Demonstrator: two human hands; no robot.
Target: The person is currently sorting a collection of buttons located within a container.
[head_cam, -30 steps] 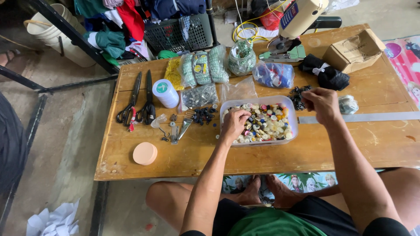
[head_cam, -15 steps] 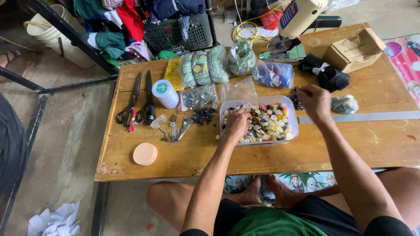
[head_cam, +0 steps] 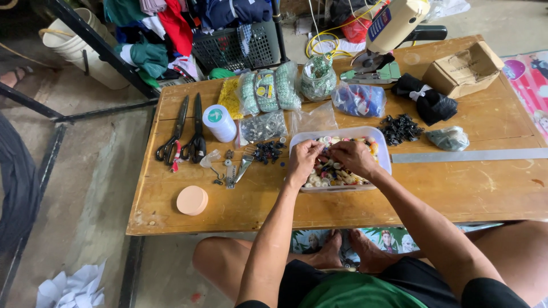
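I see both hands over the clear tub [head_cam: 383, 149] of mixed buttons [head_cam: 334, 174] near the middle of the wooden table [head_cam: 468, 194], its long axis running left-right. The left hand [head_cam: 304, 158] and right hand [head_cam: 352, 157] meet fingertip to fingertip above the tub's centre, fingers pinched together; whether they grip a button I cannot tell. Buttons lie directly beneath both hands, neither hand nearer. Scissors [head_cam: 197, 130] lie well apart to the left.

A low wooden worktop [head_cam: 468, 194] stands on a grey concrete floor [head_cam: 85, 188] in even daylight. Behind it a dark metal rack [head_cam: 91, 43] holds clothes [head_cam: 171, 25] and a wire basket [head_cam: 237, 48]. Crumpled white paper [head_cam: 68, 288] lies on the floor.
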